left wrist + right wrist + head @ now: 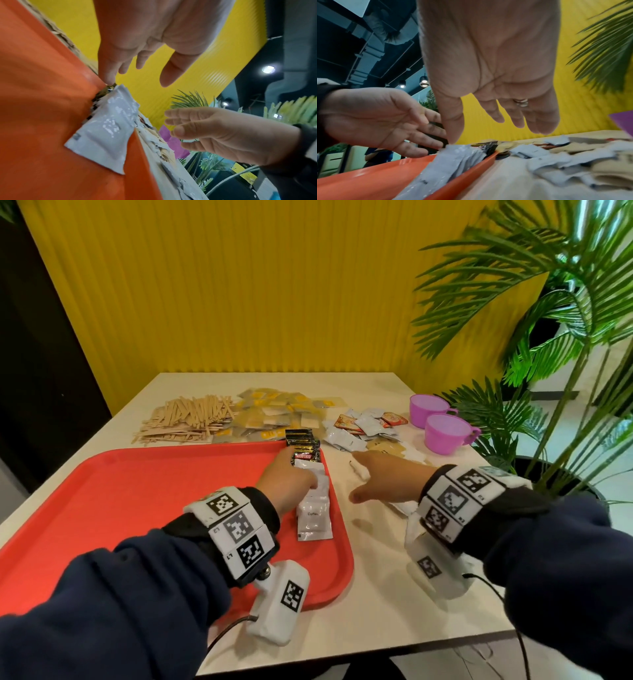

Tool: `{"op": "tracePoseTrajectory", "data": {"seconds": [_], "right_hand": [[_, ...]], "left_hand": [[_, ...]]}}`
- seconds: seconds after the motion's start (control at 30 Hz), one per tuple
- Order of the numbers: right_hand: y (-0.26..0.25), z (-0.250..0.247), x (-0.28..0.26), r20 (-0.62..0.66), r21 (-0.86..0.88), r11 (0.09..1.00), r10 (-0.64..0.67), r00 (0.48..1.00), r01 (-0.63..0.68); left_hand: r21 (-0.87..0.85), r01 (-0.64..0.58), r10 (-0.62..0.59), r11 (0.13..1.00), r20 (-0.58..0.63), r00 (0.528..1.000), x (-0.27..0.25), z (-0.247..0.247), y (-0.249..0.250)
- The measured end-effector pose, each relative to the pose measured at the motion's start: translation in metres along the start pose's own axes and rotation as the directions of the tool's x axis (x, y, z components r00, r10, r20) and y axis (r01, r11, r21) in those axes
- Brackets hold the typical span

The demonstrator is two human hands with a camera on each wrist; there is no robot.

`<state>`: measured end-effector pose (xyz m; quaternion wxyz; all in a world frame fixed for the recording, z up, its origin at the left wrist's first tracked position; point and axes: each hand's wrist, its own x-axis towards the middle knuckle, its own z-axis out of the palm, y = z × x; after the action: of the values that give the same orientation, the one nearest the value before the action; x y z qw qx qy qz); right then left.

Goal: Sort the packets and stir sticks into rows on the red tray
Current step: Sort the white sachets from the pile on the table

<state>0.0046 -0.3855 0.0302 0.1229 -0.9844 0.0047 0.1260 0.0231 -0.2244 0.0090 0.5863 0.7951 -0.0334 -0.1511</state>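
Observation:
The red tray (137, 508) holds one row along its right edge: black packets (303, 445) at the far end, then overlapping white coffee packets (313, 508) towards me. My left hand (291, 477) lies over the middle of that row with straight fingers. In the left wrist view its fingertip (108, 79) touches where the white packets (106, 128) meet the black ones. My right hand (376, 474) hovers palm down over the table just right of the tray. Its fingers are spread and hold nothing, as the right wrist view shows (488, 129).
Beyond the tray lie a heap of wooden stir sticks (185, 416), yellow-and-grey packets (274, 412), and white and red packets (363, 426). Brown packets (387, 448) lie near my right hand. Two purple cups (445, 433) stand far right. A potted palm (548, 337) overhangs that corner.

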Motion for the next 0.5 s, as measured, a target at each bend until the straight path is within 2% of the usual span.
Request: {"op": "tracePoseTrajectory", "data": {"seconds": [0.1,0.2,0.4,0.5], "right_hand": [[0.028,-0.008,-0.012,0.005,0.005,0.996,0.087,0.996,-0.087],[0.056,-0.012,-0.027,0.041,-0.041,0.983,0.179,0.983,-0.178],[0.102,-0.009,-0.054,0.11,-0.107,0.938,0.34,0.934,-0.329],[0.115,-0.007,-0.065,0.149,-0.041,0.932,0.361,0.921,-0.359]], "left_hand": [[0.016,-0.096,0.096,0.995,-0.034,0.995,-0.008,0.01,0.012],[0.085,-0.139,0.137,0.987,0.024,0.99,-0.016,0.028,0.021],[0.223,-0.114,0.048,0.968,0.282,0.958,-0.021,0.073,0.032],[0.347,-0.116,-0.011,0.931,0.343,0.939,-0.016,0.094,0.034]]}}
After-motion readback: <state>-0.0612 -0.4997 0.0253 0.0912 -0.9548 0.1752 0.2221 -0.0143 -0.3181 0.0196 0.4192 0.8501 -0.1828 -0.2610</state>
